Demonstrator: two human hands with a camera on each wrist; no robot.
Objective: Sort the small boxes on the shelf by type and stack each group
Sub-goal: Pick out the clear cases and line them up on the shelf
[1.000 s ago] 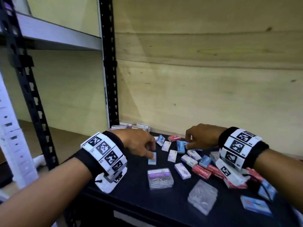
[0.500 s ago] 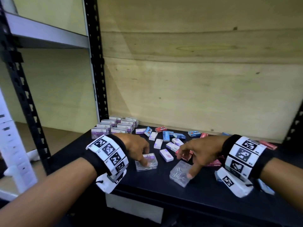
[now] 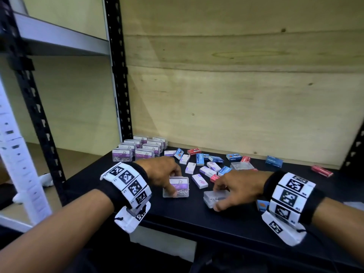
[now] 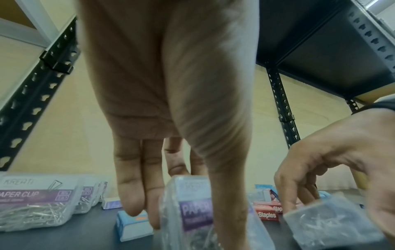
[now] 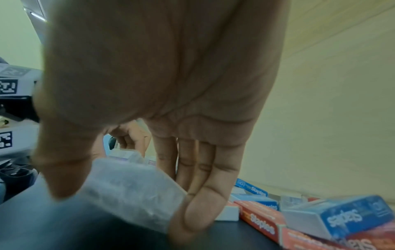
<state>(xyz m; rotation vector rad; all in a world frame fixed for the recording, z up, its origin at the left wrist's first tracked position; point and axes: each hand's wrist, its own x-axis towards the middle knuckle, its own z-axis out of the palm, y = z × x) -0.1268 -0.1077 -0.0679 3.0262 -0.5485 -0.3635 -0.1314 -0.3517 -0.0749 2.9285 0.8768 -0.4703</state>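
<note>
On the black shelf [image 3: 94,174], my left hand [image 3: 174,184] grips a clear paper clip box with a purple label [image 3: 182,189], thumb on its near side and fingers on the far side. The left wrist view shows that box [image 4: 192,211] between thumb and fingers. My right hand [image 3: 216,198] grips a second clear box [image 3: 213,196], label not visible; in the right wrist view this box [image 5: 132,191] sits between thumb and fingers. Matching paper clip boxes [image 3: 141,150] stand grouped at the back left. Small blue [image 3: 200,159], red [image 3: 194,151] and white staples boxes [image 3: 199,180] lie scattered behind my hands.
Another clear box [image 3: 241,166] lies among the staples boxes. A plywood back wall [image 3: 236,95] closes the shelf, and a black perforated upright [image 3: 118,75] stands at the back left. The shelf's front edge [image 3: 216,227] runs just below my hands. A red box [image 3: 322,170] lies far right.
Both hands drew back from the scattered small boxes to the two clear boxes near the front, and now each hand grips one.
</note>
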